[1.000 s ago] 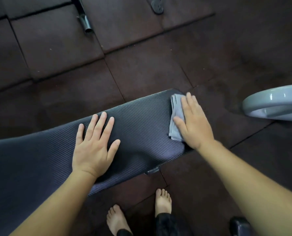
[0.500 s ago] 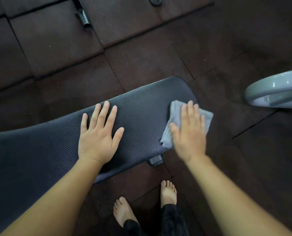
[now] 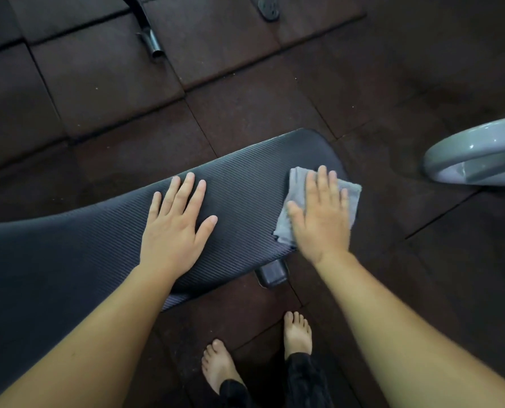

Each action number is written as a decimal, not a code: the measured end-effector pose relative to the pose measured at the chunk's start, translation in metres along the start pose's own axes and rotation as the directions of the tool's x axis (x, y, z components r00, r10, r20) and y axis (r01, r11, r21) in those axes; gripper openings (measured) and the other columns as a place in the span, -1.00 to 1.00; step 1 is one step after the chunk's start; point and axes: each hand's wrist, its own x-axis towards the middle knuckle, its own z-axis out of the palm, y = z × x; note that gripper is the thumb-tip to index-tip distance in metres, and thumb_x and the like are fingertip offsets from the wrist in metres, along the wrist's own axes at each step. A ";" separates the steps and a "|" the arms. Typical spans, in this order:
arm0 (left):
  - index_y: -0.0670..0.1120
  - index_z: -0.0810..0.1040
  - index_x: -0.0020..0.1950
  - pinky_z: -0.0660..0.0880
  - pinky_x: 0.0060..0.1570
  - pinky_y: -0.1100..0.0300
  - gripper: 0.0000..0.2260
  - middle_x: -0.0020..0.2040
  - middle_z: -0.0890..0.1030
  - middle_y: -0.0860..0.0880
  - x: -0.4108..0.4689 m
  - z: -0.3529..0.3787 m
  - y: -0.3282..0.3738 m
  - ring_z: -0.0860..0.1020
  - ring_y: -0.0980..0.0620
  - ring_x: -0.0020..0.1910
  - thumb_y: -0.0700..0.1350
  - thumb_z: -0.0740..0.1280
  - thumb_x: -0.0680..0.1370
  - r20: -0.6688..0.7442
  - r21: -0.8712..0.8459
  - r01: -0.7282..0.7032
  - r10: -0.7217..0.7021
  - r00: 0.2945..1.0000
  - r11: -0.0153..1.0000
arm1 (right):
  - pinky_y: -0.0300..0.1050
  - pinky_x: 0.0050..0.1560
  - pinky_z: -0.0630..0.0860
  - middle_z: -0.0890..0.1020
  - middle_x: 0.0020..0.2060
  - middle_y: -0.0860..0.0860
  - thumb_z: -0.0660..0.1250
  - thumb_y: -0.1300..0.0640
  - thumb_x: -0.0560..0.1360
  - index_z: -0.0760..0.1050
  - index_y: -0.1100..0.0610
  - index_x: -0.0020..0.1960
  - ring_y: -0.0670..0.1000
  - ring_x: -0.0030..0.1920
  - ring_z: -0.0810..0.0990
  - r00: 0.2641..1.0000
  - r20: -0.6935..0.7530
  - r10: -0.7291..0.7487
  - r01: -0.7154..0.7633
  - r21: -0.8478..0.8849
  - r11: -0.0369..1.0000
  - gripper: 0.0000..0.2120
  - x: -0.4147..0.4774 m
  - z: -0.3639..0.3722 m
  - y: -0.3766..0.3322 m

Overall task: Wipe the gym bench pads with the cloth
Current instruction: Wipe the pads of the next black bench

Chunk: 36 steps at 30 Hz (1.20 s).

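Observation:
A long dark ribbed bench pad (image 3: 245, 178) runs from the lower left to a rounded end at the centre. My left hand (image 3: 174, 228) lies flat on the pad's middle, fingers straight and spread. At the pad's right end, my right hand (image 3: 322, 219) presses flat on a grey cloth (image 3: 351, 198). Part of the cloth hangs past the pad's right edge, and my palm covers most of it.
Dark rubber floor tiles (image 3: 245, 98) surround the bench. A grey curved metal frame (image 3: 475, 151) stands at the right edge. A metal tube end (image 3: 152, 44) and a bracket (image 3: 269, 8) lie at the top. My bare feet (image 3: 296, 334) stand below the pad, beside a bench bracket (image 3: 271, 272).
My right hand has slid the cloth from the pad's far corner toward its near right edge, where the cloth now overhangs. My left hand has stayed flat on the pad.

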 end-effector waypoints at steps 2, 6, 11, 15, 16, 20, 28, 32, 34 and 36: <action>0.06 0.03 0.71 -0.07 0.64 -0.13 -0.36 0.71 -0.02 0.03 -0.014 -0.004 -0.015 -0.11 0.01 0.69 0.29 -0.06 0.68 -0.002 -0.004 0.028 -0.028 1.000 1.000 | 0.15 0.63 -0.18 -0.07 0.67 0.10 -0.08 -0.24 0.64 -0.05 0.14 0.68 0.10 0.66 -0.16 0.995 0.010 -0.102 0.102 0.000 0.995 -0.26 -0.023 0.009 -0.043; 0.03 0.08 0.70 -0.03 0.63 -0.16 -0.36 0.71 0.02 0.01 -0.047 -0.010 -0.046 -0.04 -0.03 0.69 0.29 -0.05 0.67 -0.001 0.026 0.085 -0.085 0.996 0.996 | 0.18 0.61 -0.04 0.05 0.67 0.08 0.00 -0.24 0.64 0.07 0.12 0.67 0.11 0.66 -0.03 0.889 0.094 -0.448 0.450 0.003 0.893 -0.29 -0.045 0.022 -0.069; 0.03 0.06 0.71 -0.06 0.63 -0.15 -0.35 0.71 -0.01 0.02 -0.072 -0.012 -0.075 -0.08 -0.01 0.69 0.29 -0.07 0.67 0.002 0.034 0.143 -0.143 0.990 0.989 | 0.10 0.62 -0.12 0.03 0.67 0.05 -0.07 -0.24 0.63 0.09 0.10 0.67 0.09 0.66 -0.06 0.975 0.055 -0.215 0.212 0.050 0.976 -0.29 -0.006 0.003 -0.022; 0.03 0.07 0.71 -0.07 0.63 -0.14 -0.35 0.71 -0.02 0.03 -0.091 -0.011 -0.100 -0.10 0.01 0.69 0.29 -0.05 0.67 -0.015 0.022 0.183 -0.182 0.983 0.983 | 0.14 0.63 -0.15 -0.07 0.67 0.07 -0.16 -0.26 0.64 -0.03 0.12 0.68 0.07 0.66 -0.15 1.000 0.008 -0.008 0.008 0.017 1.000 -0.27 -0.019 0.007 -0.063; 0.03 0.06 0.71 -0.08 0.63 -0.14 -0.36 0.71 -0.03 0.04 -0.096 -0.010 -0.106 -0.11 0.01 0.69 0.29 -0.05 0.67 -0.016 0.020 0.190 -0.190 0.982 0.981 | 0.16 0.63 -0.15 -0.07 0.67 0.09 -0.16 -0.26 0.63 -0.04 0.13 0.68 0.09 0.66 -0.15 1.000 0.007 -0.023 0.023 0.002 1.000 -0.26 -0.029 0.012 -0.083; 0.03 0.09 0.70 -0.06 0.63 -0.16 -0.36 0.71 -0.01 0.05 -0.115 -0.011 -0.126 -0.08 0.01 0.69 0.28 -0.03 0.67 -0.040 0.022 0.225 -0.224 0.974 0.974 | 0.15 0.62 -0.19 -0.06 0.67 0.12 -0.04 -0.23 0.64 -0.02 0.15 0.68 0.12 0.66 -0.14 0.927 0.060 -0.370 0.370 0.007 0.929 -0.26 -0.084 0.037 -0.181; 0.06 0.04 0.71 -0.10 0.63 -0.18 -0.37 0.71 -0.03 0.05 -0.126 -0.007 -0.135 -0.11 0.00 0.69 0.29 -0.09 0.68 -0.040 0.035 0.247 -0.245 0.969 0.969 | 0.16 0.63 -0.05 0.00 0.67 0.05 -0.04 -0.26 0.63 0.04 0.09 0.68 0.09 0.66 -0.07 0.951 0.080 -0.298 0.302 -0.035 0.953 -0.27 -0.037 0.021 -0.114; 0.05 0.06 0.71 -0.06 0.62 -0.21 -0.37 0.71 -0.01 0.04 -0.126 -0.005 -0.135 -0.08 -0.02 0.69 0.27 -0.07 0.68 -0.055 0.031 0.235 -0.233 0.971 0.971 | 0.17 0.63 -0.12 -0.07 0.67 0.10 -0.12 -0.24 0.66 -0.06 0.14 0.68 0.10 0.66 -0.15 0.997 0.008 -0.081 0.081 -0.038 0.996 -0.28 -0.045 0.023 -0.150; 0.05 0.07 0.71 -0.05 0.62 -0.22 -0.38 0.71 0.00 0.04 -0.126 -0.004 -0.137 -0.07 -0.02 0.69 0.27 -0.06 0.68 -0.064 0.031 0.231 -0.229 0.971 0.972 | 0.16 0.63 -0.16 -0.07 0.67 0.13 -0.08 -0.22 0.64 -0.04 0.16 0.68 0.12 0.66 -0.15 0.974 0.027 -0.223 0.224 -0.030 0.974 -0.27 -0.068 0.033 -0.194; 0.04 0.08 0.70 -0.04 0.62 -0.22 -0.37 0.71 0.01 0.03 -0.127 -0.004 -0.138 -0.05 -0.03 0.69 0.27 -0.05 0.67 -0.076 0.025 0.227 -0.224 0.972 0.974 | 0.13 0.62 -0.21 -0.07 0.67 0.10 -0.06 -0.23 0.64 -0.04 0.14 0.68 0.10 0.66 -0.16 0.905 0.112 -0.410 0.414 -0.018 0.910 -0.27 -0.089 0.040 -0.220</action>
